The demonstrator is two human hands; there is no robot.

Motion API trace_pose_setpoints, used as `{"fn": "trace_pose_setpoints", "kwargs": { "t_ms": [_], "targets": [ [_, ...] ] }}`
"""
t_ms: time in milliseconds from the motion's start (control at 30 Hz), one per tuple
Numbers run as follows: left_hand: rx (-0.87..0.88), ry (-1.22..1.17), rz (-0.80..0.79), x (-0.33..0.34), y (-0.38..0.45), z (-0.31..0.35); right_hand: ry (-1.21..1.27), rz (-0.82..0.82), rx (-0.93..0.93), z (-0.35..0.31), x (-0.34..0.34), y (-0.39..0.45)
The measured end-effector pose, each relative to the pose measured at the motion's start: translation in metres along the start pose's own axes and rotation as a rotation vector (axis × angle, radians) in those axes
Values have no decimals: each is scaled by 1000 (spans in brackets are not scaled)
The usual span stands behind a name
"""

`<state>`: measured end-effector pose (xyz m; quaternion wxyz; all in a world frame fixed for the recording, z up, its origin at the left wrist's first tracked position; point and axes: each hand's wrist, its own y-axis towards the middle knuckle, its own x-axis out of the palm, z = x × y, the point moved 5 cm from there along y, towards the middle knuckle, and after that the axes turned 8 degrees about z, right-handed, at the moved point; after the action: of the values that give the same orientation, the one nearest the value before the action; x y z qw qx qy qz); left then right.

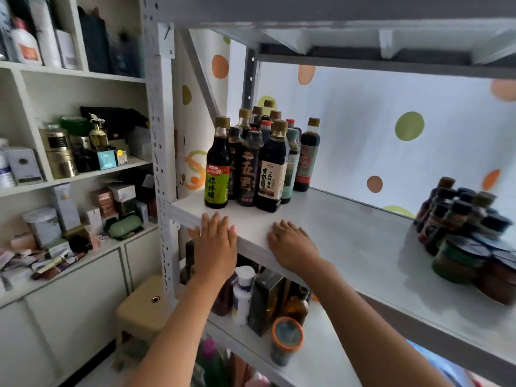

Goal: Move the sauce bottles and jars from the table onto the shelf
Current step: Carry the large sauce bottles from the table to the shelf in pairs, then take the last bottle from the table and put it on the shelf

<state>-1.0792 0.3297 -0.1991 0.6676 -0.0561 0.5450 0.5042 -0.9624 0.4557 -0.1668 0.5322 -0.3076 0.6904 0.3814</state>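
Bottles [251, 163] and jars [474, 241] stand grouped on shelf [363, 247]; left hand [215, 247], right hand [293, 247] flat, empty; probably nearly done, surface unseen.

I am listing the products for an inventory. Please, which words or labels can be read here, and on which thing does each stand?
"凉拌醋": green label bottle, front left on the shelf.
"五" large, the rest blurred: dark label bottle.
"有机": cream label bottle.
Red label bottle: unreadable.
Jars at right: blurred.
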Motion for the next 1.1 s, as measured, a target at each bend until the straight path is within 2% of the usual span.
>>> {"fn": "trace_pose_setpoints", "kwargs": {
  "t_ms": [267,400,500,667,767,1100],
  "targets": [
    [210,49,-72,-4,-53,53,-118,116,-111,1,-12,-90],
    [207,98,-81,-7,-101,81,-152,157,-204,13,-11,-139],
    [225,191,-46,-18,-146,106,-27,143,-228,27,-4,-180],
    [103,308,-62,-29,-248,133,74,88,-323,43,25,-250],
    [-3,353,-98,-33,-306,123,167,91,-416,34,41,-288],
    [-373,494,-67,-132,-480,75,361,26,-767,-67,51,-421]
  ]
}}
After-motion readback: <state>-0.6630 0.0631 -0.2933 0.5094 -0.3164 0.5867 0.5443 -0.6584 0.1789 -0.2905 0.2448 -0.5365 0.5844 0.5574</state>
